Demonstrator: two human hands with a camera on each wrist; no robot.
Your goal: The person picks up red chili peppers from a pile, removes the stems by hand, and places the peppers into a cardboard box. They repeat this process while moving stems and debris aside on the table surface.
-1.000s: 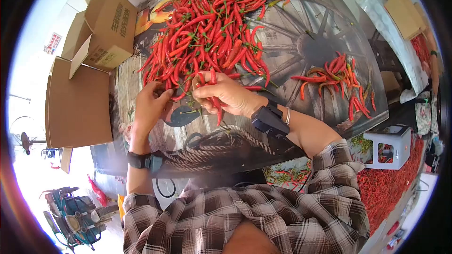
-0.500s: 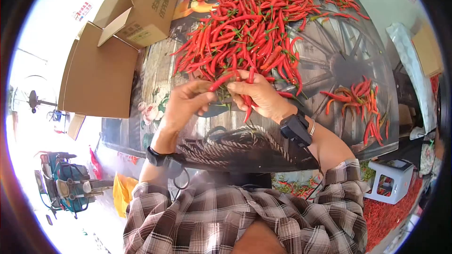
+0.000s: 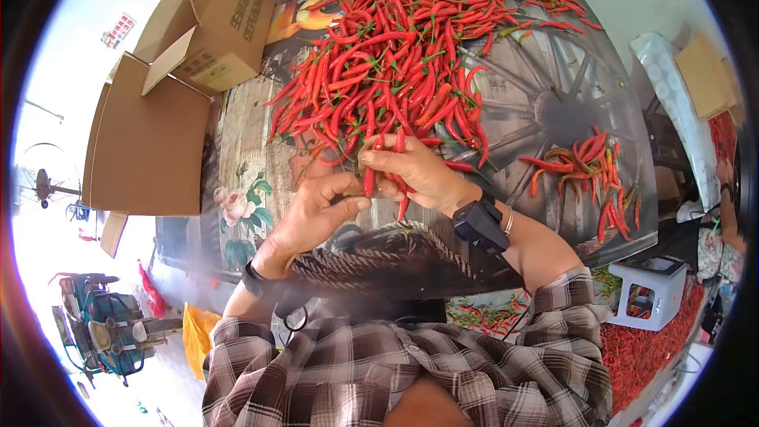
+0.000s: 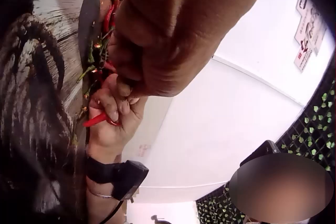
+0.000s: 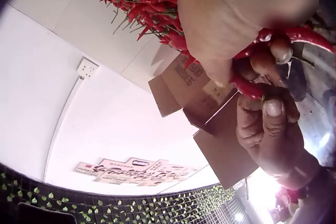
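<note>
Near the lower edge of a large heap of red chilies, both hands meet above the table. The right hand grips red chilies, one of which points down below its fingers. Another red chili hangs between the two hands. The left hand has its thumb and index finger at the stem end of a red chili, as the right wrist view shows. In the left wrist view a chili tip sticks out of the right hand's curled fingers. Small green stems lie beside the hands.
Open cardboard boxes stand at the table's left. A smaller group of chilies lies on the right of the table. Below the right edge are a grey stool and many chilies on the floor.
The left hand has come up from the heap's edge to the right hand, and a chili now hangs between them. The head view has shifted, moving the whole scene in the frame.
</note>
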